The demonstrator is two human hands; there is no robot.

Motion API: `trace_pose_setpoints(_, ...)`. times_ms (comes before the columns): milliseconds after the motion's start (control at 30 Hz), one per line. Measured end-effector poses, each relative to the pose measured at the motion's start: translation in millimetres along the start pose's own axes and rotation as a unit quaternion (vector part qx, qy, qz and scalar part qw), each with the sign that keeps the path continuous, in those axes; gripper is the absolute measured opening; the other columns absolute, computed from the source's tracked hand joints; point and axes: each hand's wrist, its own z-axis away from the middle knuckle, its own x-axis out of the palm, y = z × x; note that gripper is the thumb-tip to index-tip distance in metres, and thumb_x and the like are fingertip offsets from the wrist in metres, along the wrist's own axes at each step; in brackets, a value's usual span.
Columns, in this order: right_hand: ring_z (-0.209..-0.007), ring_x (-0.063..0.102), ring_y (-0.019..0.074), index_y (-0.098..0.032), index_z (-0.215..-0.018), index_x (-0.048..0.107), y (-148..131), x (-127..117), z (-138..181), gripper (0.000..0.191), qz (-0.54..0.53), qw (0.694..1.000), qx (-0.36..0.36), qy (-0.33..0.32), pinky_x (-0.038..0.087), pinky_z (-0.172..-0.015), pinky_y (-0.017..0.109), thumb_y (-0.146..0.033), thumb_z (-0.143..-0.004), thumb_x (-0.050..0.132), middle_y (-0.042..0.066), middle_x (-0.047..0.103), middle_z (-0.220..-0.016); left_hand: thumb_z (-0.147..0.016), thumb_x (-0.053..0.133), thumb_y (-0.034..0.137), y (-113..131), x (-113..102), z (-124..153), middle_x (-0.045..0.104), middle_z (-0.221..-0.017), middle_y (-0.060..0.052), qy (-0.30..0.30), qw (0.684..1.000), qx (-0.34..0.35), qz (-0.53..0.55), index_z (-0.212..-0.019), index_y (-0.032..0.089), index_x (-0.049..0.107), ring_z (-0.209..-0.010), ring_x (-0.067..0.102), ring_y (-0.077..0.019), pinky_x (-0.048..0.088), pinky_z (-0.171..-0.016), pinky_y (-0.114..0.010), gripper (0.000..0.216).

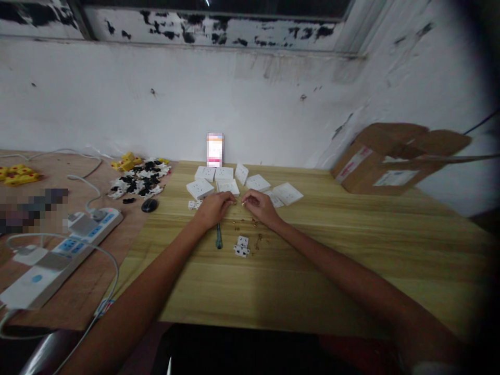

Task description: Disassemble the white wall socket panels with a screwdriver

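My left hand [214, 209] is closed in a pinch above the wooden tabletop, and whatever its fingertips hold is too small to name. Just to its right, my right hand [261, 206] pinches a tiny brass-coloured metal piece [242, 203]. Below the hands lie scattered small brass pieces [254, 225]. A white plastic socket insert [242, 246] rests nearer to me. A screwdriver with a dark green handle [219, 238] lies under my left wrist. Beyond both hands are several white wall socket plates [257, 183]; another white insert [192, 205] is partly hidden by my left hand.
A lit phone [214, 150] leans on the wall behind the plates. To the left are a black mouse [149, 205], a heap of black and white plastic parts [137, 179], yellow parts [127, 161] and a power strip [64, 252] with cables. A cardboard box [385, 161] stands at right.
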Motion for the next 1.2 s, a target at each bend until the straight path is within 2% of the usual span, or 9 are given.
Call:
trace_pose_setpoints(100,-0.072,0.057,0.0169,-0.020,-0.088,0.068,-4,0,1,0.008,0.005,1.000,-0.009,-0.018,0.042,-0.067,0.028,-0.021,-0.088,0.060,0.001,0.068,-0.082,-0.099,0.059,0.028,-5,-4,-1,0.077,-0.089,-0.004,0.038,0.983,-0.062,0.169,-0.104,0.019,0.069,-0.078,0.072,-0.0182,0.055,-0.077,-0.031,0.014)
trace_pose_setpoints(200,-0.071,0.056,0.0164,-0.020,-0.091,0.068,-6,0,1,0.008,0.014,0.999,-0.019,-0.029,0.042,-0.067,0.028,-0.024,-0.092,0.060,0.002,0.068,-0.084,-0.092,0.069,0.035,-9,-6,-2,0.079,-0.094,-0.007,0.045,0.949,-0.085,0.302,-0.106,0.016,0.071,-0.078,0.074,-0.0186,0.056,-0.072,-0.029,0.023)
trace_pose_setpoints(433,-0.069,0.054,0.0163,-0.022,-0.096,0.069,-5,1,2,0.014,0.019,0.999,-0.002,-0.027,0.040,-0.065,0.029,-0.033,-0.098,0.061,0.001,0.066,-0.082,-0.085,0.078,0.034,-11,-7,-1,0.079,-0.096,-0.010,0.000,0.899,-0.102,0.425,-0.105,0.013,0.073,-0.082,0.075,-0.0200,0.056,-0.068,-0.029,0.029)
trace_pose_setpoints(767,-0.072,0.057,0.0165,-0.021,-0.098,0.069,-7,2,3,0.017,0.006,0.999,-0.003,-0.041,0.041,-0.067,0.029,-0.035,-0.101,0.059,0.002,0.070,-0.087,-0.082,0.080,0.032,-12,-9,0,0.079,-0.097,-0.011,-0.008,0.893,-0.100,0.440,-0.103,0.014,0.073,-0.084,0.075,-0.0195,0.056,-0.070,-0.029,0.029)
trace_pose_setpoints(967,-0.076,0.058,0.0175,-0.021,-0.098,0.069,-7,1,3,0.017,-0.001,0.999,-0.011,-0.053,0.041,-0.070,0.029,-0.032,-0.102,0.057,0.003,0.069,-0.091,-0.082,0.080,0.030,-15,-9,0,0.078,-0.090,-0.008,0.011,0.914,-0.077,0.399,-0.099,0.014,0.077,-0.080,0.071,-0.0163,0.054,-0.073,-0.027,0.024)
trace_pose_setpoints(1200,-0.079,0.059,0.0186,-0.021,-0.099,0.068,-5,0,3,0.019,-0.003,0.998,-0.017,-0.056,0.042,-0.070,0.030,-0.035,-0.103,0.055,0.004,0.069,-0.091,-0.080,0.081,0.029,-18,-7,0,0.079,-0.092,-0.008,0.017,0.925,-0.069,0.374,-0.098,0.015,0.079,-0.082,0.071,-0.0175,0.054,-0.077,-0.028,0.023)
